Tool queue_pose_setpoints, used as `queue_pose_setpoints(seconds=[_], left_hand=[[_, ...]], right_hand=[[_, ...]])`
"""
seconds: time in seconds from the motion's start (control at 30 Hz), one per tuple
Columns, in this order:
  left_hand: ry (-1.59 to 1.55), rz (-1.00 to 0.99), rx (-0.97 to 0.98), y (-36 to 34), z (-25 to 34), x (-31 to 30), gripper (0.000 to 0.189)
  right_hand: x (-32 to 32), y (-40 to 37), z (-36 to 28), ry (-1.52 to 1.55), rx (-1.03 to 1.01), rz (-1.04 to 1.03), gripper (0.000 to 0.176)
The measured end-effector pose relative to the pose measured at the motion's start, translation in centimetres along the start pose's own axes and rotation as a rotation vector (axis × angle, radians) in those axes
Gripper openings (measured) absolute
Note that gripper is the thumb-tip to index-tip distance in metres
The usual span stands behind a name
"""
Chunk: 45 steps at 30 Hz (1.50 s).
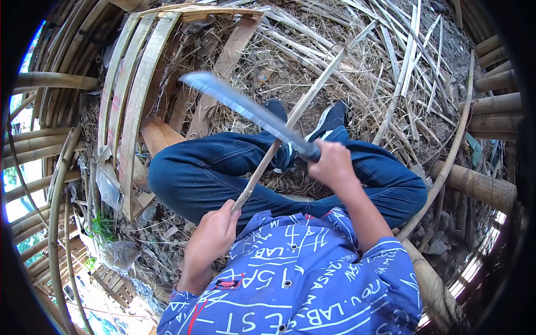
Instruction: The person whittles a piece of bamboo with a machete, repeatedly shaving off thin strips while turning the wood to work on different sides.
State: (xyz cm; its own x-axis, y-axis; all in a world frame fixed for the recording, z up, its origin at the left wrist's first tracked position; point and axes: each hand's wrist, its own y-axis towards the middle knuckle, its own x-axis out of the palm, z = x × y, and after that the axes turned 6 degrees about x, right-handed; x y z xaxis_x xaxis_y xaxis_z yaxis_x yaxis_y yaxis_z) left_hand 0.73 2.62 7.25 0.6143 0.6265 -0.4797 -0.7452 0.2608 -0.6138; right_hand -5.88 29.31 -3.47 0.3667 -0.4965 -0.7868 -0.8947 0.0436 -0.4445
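Observation:
My right hand [333, 164] is wrapped round the dark handle of a machete [240, 106], whose broad blade points up and to the left, slightly blurred. The blade crosses over a long split bamboo strip [314, 92] a little above my lap. Near my left thigh, my left hand [219, 228] grips the lower end of that strip. From there the strip slants away up and right, past my shoes, toward the pile of strips on the ground.
A slatted wooden crate [146, 72] stands at the upper left. Loose bamboo strips [407, 50] and shavings [268, 67] cover the ground ahead. Bamboo pole railings [486, 187] run along both sides. A clear plastic bag [109, 178] lies by the crate.

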Motion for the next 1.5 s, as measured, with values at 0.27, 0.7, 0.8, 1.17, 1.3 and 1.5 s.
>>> queue_pose_setpoints(seconds=[0.27, 0.7, 0.8, 1.17, 1.3, 1.5], left_hand=[[-0.060, -0.027, -0.021, -0.1, -0.2, 0.3, 0.018], [-0.042, 0.005, 0.023, 0.3, -0.1, -0.4, 0.018], [-0.025, 0.004, -0.008, 0.4, -0.2, -0.4, 0.018], [-0.062, -0.023, -0.017, -0.2, -0.1, 0.1, 0.019], [-0.069, -0.010, -0.045, 0.0, -0.4, 0.3, 0.020], [-0.055, -0.025, -0.019, 0.7, 0.0, -0.1, 0.019]], right_hand=[[-2.2, 7.1, 7.2, 0.019, 0.186, 0.182, 0.018], [1.2, -5.1, -3.0, 0.162, -0.301, -0.191, 0.024], [1.7, -4.1, -2.6, 0.120, -0.282, -0.149, 0.025], [-1.9, 8.4, 8.4, 0.027, 0.234, 0.165, 0.023], [-2.6, 10.4, 9.3, -0.107, 0.198, 0.188, 0.024], [-1.5, 5.8, 6.3, 0.109, 0.140, 0.205, 0.020]])
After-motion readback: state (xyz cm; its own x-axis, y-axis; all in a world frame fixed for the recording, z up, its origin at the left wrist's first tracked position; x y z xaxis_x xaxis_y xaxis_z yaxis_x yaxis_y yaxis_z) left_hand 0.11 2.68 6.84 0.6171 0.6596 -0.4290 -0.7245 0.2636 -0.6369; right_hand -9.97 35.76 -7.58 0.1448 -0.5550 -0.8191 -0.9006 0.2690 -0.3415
